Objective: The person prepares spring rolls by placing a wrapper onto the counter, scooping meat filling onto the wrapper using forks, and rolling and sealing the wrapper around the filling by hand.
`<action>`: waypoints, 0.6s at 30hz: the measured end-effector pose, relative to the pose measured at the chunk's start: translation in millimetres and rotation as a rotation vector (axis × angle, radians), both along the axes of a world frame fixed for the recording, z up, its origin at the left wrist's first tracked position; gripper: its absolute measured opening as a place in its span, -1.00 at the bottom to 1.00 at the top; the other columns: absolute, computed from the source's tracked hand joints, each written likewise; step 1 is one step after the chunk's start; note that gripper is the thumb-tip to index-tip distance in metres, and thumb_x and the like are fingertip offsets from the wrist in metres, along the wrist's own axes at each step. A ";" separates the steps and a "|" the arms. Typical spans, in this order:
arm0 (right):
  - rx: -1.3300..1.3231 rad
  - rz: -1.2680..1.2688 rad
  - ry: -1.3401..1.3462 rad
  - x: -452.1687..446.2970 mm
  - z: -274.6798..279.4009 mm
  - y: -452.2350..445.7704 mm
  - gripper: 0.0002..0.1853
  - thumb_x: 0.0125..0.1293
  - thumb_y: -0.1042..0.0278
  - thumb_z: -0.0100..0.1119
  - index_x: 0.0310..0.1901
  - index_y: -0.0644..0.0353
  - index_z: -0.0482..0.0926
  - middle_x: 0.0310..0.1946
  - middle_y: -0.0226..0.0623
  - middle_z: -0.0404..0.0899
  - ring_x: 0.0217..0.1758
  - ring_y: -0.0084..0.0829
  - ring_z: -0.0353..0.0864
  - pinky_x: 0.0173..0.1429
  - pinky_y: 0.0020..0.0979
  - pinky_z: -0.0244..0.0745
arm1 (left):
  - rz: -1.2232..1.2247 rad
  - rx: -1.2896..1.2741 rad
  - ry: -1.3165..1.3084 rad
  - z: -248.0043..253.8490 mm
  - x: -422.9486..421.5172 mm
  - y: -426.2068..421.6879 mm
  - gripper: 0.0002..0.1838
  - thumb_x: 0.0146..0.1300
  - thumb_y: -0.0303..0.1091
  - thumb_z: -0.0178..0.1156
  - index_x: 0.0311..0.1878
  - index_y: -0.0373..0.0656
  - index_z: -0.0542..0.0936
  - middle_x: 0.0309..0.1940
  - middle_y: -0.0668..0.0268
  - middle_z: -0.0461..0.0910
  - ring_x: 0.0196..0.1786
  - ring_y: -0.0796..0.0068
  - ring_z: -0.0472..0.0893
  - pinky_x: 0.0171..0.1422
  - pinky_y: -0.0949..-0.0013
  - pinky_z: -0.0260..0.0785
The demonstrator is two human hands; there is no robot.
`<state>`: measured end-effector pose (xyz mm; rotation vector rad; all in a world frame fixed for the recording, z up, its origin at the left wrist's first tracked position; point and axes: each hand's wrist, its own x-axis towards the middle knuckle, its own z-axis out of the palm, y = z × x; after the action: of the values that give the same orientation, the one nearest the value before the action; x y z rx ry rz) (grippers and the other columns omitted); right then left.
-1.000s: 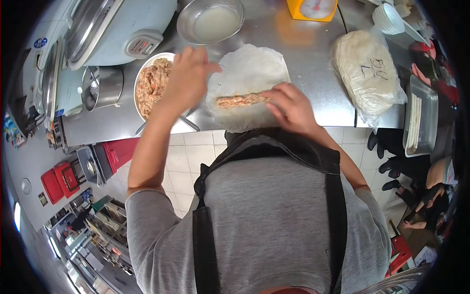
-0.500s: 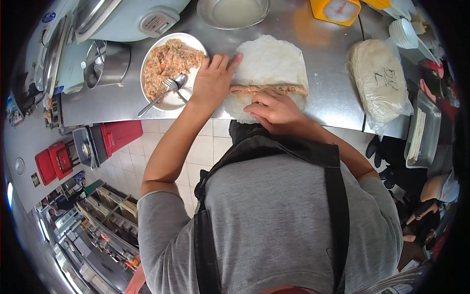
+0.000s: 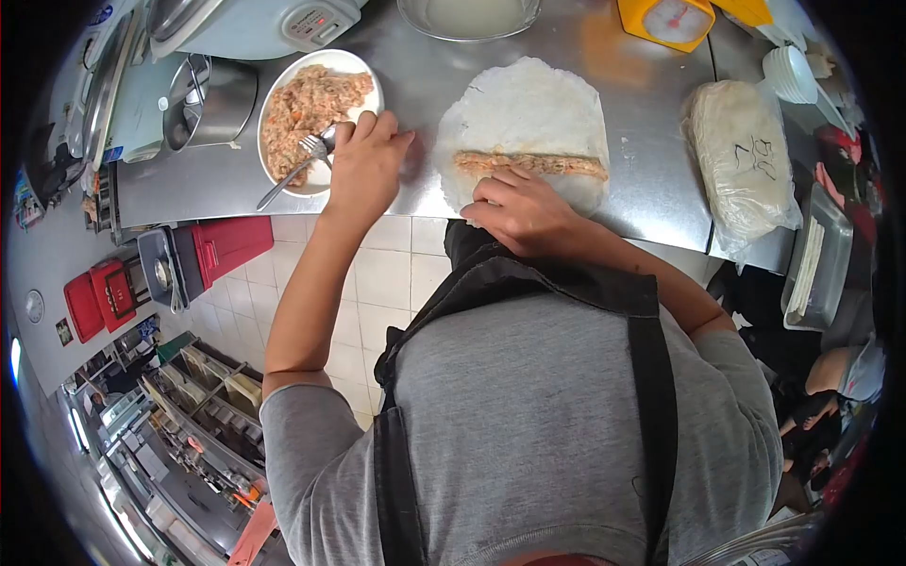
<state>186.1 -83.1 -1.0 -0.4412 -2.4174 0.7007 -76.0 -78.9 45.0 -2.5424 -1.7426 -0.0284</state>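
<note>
A thin white wrapper sheet point(image 3: 528, 99) lies on the steel counter, with a long strip of minced filling point(image 3: 538, 164) across its lower part. My right hand point(image 3: 521, 212) is over the sheet's near edge, fingers curled just below the strip; what its fingertips hold is hidden. Left of the sheet, my left hand point(image 3: 368, 165) hovers beside the white plate point(image 3: 374, 68), its fingers bent and the thumb apart. Minced filling point(image 3: 302, 108) is heaped on that plate, where a fork point(image 3: 291, 181) and a spoon rest.
A metal bowl of cloudy liquid point(image 3: 469, 17) and a yellow scale point(image 3: 667, 21) stand at the back. On the right are a bagged stack of wrappers point(image 3: 741, 156) and a metal tray point(image 3: 823, 269). A steel pot point(image 3: 222, 102) and a cooker point(image 3: 255, 24) stand left.
My left hand went from above the plate to the sheet's left edge, then back left to the plate. My right hand moved from the strip's right end to below it. The strip became longer.
</note>
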 end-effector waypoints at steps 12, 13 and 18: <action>0.076 0.058 -0.115 -7.5 -1.7 -6.3 -0.84 0.25 0.37 0.26 -0.17 0.13 0.74 -0.22 -0.35 0.58 -0.12 -0.30 0.56 0.04 -0.30 0.42 | 0.379 -0.141 -0.264 -26.1 43.0 -2.4 -0.85 0.05 -0.28 0.47 -0.32 -0.05 0.73 -0.26 0.32 0.68 -0.03 0.19 0.57 0.10 0.09 0.33; 0.079 0.070 -0.110 -7.8 -2.4 -6.8 -0.83 0.24 0.37 0.25 -0.16 0.13 0.74 -0.21 -0.35 0.58 -0.11 -0.30 0.56 0.04 -0.29 0.42 | 0.382 -0.145 -0.279 -25.3 44.7 -2.7 -0.85 0.06 -0.30 0.46 -0.32 -0.07 0.71 -0.30 0.30 0.69 -0.06 0.17 0.60 0.07 0.08 0.36; 0.166 0.052 0.017 -15.6 -9.1 -8.9 -0.90 0.21 0.32 0.17 -0.33 0.10 0.63 -0.28 -0.37 0.51 -0.07 -0.35 0.52 0.04 -0.30 0.37 | 0.510 -0.241 -0.570 -19.8 54.3 -4.5 -0.76 0.11 -0.40 0.39 -0.15 -0.14 0.59 -0.32 0.24 0.75 -0.22 0.11 0.72 -0.09 0.08 0.51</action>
<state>170.5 -92.0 -10.1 -0.3052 -2.4542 0.5178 -21.7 -83.4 25.2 -2.2846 -2.7073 -0.6031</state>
